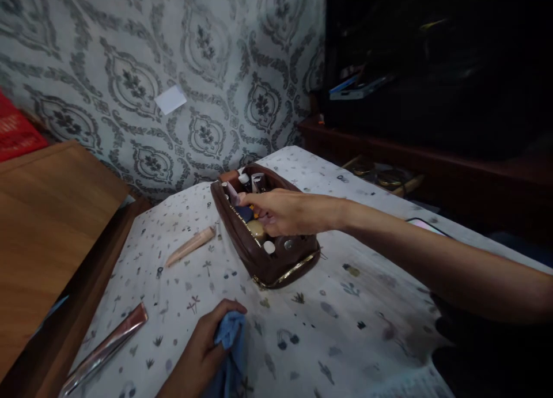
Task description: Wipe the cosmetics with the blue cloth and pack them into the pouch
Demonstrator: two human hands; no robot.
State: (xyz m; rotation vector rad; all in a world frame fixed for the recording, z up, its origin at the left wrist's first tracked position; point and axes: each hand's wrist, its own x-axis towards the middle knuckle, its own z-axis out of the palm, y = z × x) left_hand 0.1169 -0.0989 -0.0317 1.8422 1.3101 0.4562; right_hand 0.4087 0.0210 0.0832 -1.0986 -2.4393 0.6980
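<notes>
The right hand (pixel 280 213) reaches into the open brown pouch (pixel 276 260) on the table (pixel 345 317), fingers curled among the bottles; whether they grip one cannot be told. The left hand (pixel 207 343) clutches a blue cloth (pixel 231 340) near the pouch.

Bench (pixel 367 329) w/ printed cloth, few items on top.

Bench covered by a white cloth w/ small dark plant & bird prints. Brown zip pouch (pixel 276 260) sits open near centre, bottles inside. Peach tube (pixel 190 246) lies just left of the pouch, apart from it. Metallic rose tube (pixel 106 349) lies at the near left edge. Blue cloth (pixel 231 343) rests at the near edge. Phone (pixel 425 226) lies at the right edge.
</notes>
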